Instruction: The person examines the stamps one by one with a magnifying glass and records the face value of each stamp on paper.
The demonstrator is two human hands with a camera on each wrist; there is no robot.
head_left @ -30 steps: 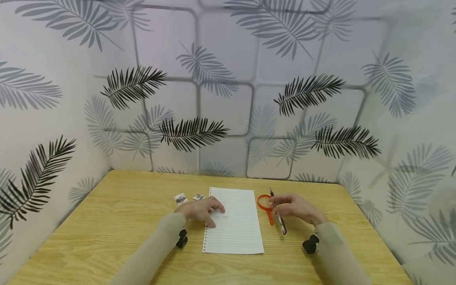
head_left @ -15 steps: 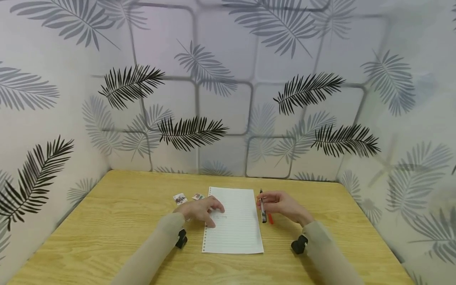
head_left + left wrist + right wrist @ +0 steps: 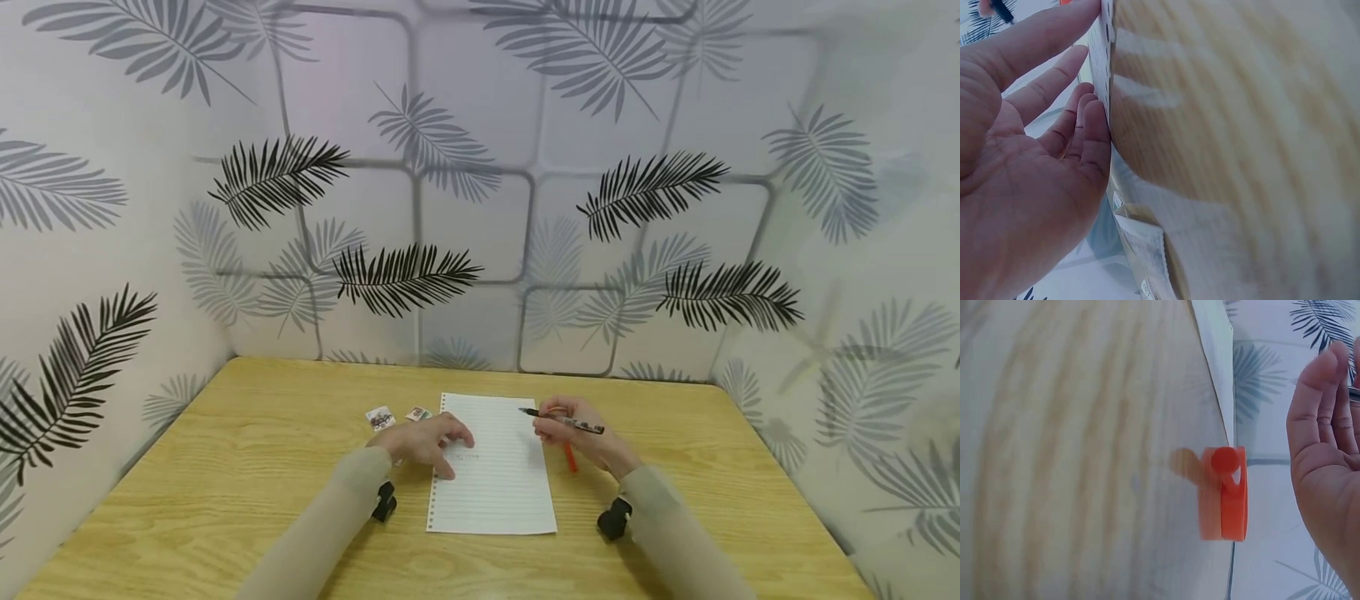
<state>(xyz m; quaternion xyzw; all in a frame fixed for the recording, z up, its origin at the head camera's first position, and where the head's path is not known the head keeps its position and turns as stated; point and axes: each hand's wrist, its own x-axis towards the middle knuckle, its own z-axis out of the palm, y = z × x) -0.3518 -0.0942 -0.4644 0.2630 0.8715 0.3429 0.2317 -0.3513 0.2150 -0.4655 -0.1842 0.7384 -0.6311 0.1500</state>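
In the head view, my right hand (image 3: 588,443) pinches a pen (image 3: 588,427) above the right edge of a lined, hole-punched sheet of paper (image 3: 495,496). The pen's tip points left over the sheet, apart from it as far as I can tell. Partly behind that hand lies an orange-red magnifying glass (image 3: 571,457); its ring is mostly covered. My left hand (image 3: 422,442) rests on the sheet's left side, fingers loosely bent, holding nothing. Faint writing shows beside its fingers. The right wrist view shows the magnifying glass (image 3: 1233,512) end-on, below the raised hand.
Two small stamp-like paper pieces, one (image 3: 380,417) left and one (image 3: 417,413) nearer the sheet, lie beyond my left hand. A folded-up paper piece (image 3: 1144,240) shows in the left wrist view. The wooden table (image 3: 262,467) meets a leaf-patterned wall (image 3: 465,208).
My right hand has moved left with the pen, from right of the magnifying glass to the sheet's edge. The pen has turned from upright in view to nearly level, tip leftward. My left hand stays put.
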